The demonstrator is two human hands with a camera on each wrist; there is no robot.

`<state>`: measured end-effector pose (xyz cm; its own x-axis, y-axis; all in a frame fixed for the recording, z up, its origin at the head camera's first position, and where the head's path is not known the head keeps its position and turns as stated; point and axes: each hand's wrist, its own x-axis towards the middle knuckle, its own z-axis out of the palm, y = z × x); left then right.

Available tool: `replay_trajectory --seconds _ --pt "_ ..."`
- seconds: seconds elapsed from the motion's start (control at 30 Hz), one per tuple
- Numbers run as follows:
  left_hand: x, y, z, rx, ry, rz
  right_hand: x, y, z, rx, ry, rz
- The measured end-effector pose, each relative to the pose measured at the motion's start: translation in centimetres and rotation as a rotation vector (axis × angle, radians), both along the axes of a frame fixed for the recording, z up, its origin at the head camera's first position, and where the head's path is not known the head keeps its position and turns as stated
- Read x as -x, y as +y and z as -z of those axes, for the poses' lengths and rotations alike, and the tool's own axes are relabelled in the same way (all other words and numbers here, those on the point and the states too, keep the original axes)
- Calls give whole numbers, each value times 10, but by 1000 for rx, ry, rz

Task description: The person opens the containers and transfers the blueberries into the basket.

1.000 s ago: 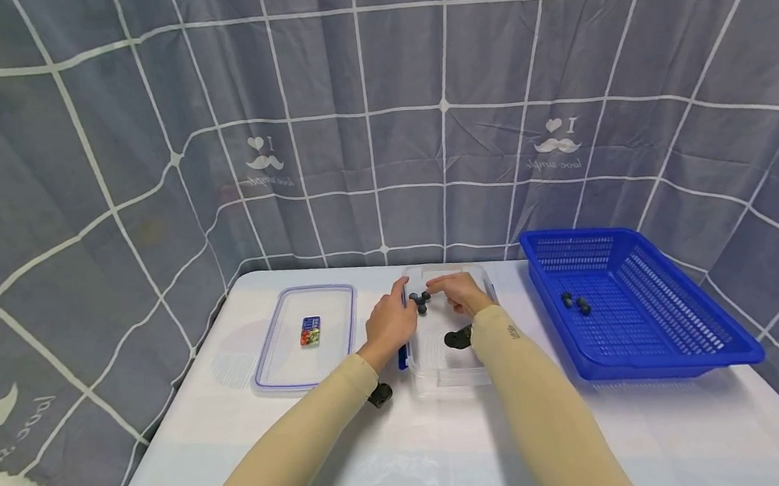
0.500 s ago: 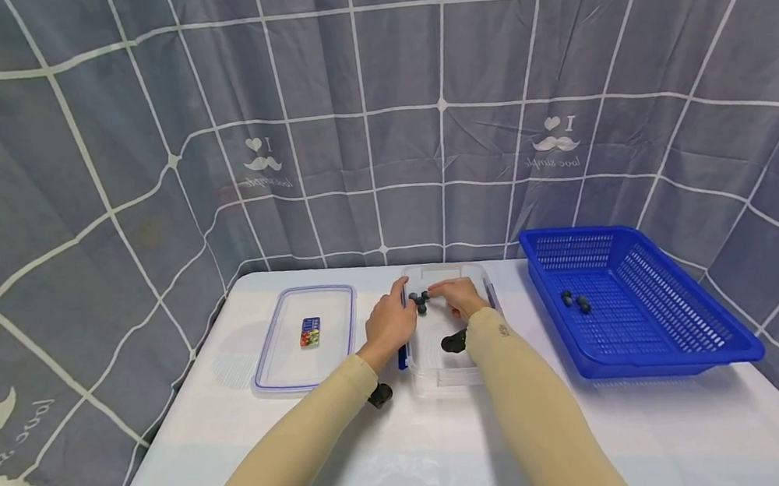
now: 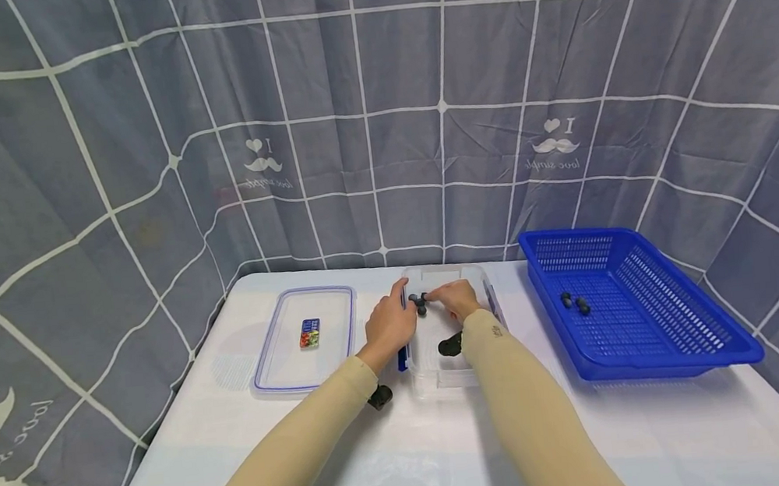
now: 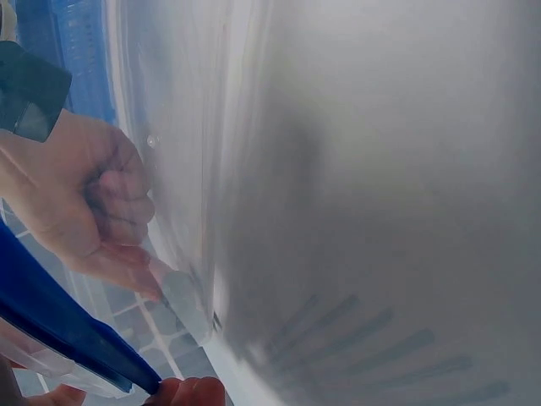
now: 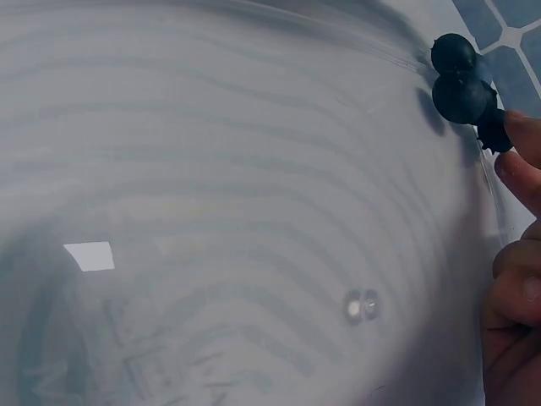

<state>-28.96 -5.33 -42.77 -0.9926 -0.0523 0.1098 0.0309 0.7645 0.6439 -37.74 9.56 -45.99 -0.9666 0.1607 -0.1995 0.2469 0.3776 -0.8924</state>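
Note:
A clear plastic box [image 3: 447, 380] with blue side latches stands mid-table. At its left wall my left hand [image 3: 392, 324] grips the rim; in the left wrist view fingertips [image 4: 193, 392] curl by the blue latch [image 4: 63, 313]. Several dark blueberries [image 3: 421, 311] lie bunched inside the box's far left corner. My right hand [image 3: 460, 299] reaches in over the right side. Its thumb and forefinger pinch one blueberry [image 5: 493, 135], which sits against a larger blueberry [image 5: 459, 96] in the right wrist view. That hand's other fingers [image 5: 517, 279] are curled under.
Left of the box lies a clear lid [image 3: 282, 367] with a blue seal and a fruit-pictured label [image 3: 310, 334]. At the right stands a blue perforated basket [image 3: 672, 367] holding several more blueberries [image 3: 581, 303]. A grey checked curtain [image 3: 408, 147] hangs behind the white table [image 3: 411, 468].
My right hand and forearm have shifted slightly left, with the fingertips staying at the bunched blueberries. The left hand keeps its place on the box.

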Motion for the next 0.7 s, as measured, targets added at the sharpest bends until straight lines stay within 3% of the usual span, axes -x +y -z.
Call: replay_trajectory --seconds 0.7 --pt "-1 -1 -1 -1 -3 6 6 -3 1 -18 -75 35"
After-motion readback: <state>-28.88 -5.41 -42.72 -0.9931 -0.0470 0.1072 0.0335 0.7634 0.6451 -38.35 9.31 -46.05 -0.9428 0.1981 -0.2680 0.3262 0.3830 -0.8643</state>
